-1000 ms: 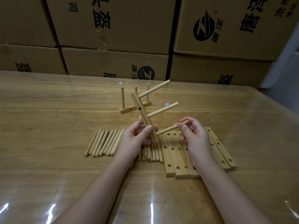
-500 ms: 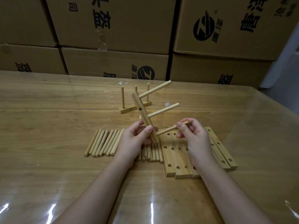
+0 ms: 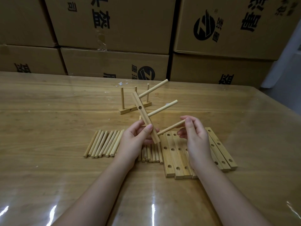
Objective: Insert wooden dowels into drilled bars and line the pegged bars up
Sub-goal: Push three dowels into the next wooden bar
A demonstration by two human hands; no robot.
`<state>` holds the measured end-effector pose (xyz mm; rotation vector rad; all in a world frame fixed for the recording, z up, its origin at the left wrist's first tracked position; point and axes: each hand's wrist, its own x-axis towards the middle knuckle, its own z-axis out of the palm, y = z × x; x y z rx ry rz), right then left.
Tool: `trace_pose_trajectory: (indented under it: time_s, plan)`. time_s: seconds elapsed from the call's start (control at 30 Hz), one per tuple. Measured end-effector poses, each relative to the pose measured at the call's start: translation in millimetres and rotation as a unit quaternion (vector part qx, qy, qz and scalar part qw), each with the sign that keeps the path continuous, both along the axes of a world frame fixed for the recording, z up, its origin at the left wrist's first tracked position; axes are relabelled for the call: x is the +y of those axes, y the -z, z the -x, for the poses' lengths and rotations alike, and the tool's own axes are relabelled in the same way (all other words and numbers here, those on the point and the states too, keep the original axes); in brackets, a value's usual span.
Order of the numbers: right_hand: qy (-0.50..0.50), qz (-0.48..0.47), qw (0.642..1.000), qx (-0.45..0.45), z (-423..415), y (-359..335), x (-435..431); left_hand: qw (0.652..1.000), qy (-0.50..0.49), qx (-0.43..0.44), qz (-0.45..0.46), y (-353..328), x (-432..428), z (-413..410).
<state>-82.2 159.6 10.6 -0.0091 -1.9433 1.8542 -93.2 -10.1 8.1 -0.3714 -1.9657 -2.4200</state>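
Note:
My left hand (image 3: 132,141) grips the lower end of a drilled bar (image 3: 142,112) and holds it tilted above the table. Two dowels (image 3: 160,110) stick out of the bar's upper holes, up and to the right. A third dowel (image 3: 171,128) sits in the lowest hole. My right hand (image 3: 197,139) pinches that dowel's free end between thumb and fingertip. Farther back, a pegged bar (image 3: 136,108) lies flat on the table with three upright dowels.
Several loose dowels (image 3: 104,143) lie in a row at the left, more under my left hand. Several drilled bars (image 3: 173,154) lie side by side under my right wrist, two more (image 3: 220,150) at the right. Cardboard boxes (image 3: 114,62) wall off the glossy table's (image 3: 48,168) far edge.
The third dowel's free end has shifted slightly toward the bar. My right fingers have slid out to its very tip. My left hand and the bar have hardly moved.

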Motion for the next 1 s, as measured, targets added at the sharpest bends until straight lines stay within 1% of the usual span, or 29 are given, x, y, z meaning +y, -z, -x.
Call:
trace_pose_trajectory:
  time_s: [0.3, 0.6, 0.87, 1.0]
  plan:
    - [0.020, -0.067, 0.998, -0.001, 0.3, 2.0, 0.4, 1.000, 0.008, -0.014, 0.001, 2.8, -2.1, 2.6]
    - [0.010, -0.059, 0.998, 0.005, -0.3, 0.7, 1.5, 0.999, -0.002, -0.012, 0.029, 5.5, -3.0, 4.2]
    - [0.007, -0.075, 0.997, -0.009, 1.1, 2.8, 2.6, 0.999, 0.002, -0.018, 0.029, 5.9, -4.7, 4.7]
    - [0.010, -0.064, 0.998, -0.017, 2.2, 3.2, 0.4, 0.999, -0.008, -0.018, 0.034, 5.5, -3.8, 4.5]
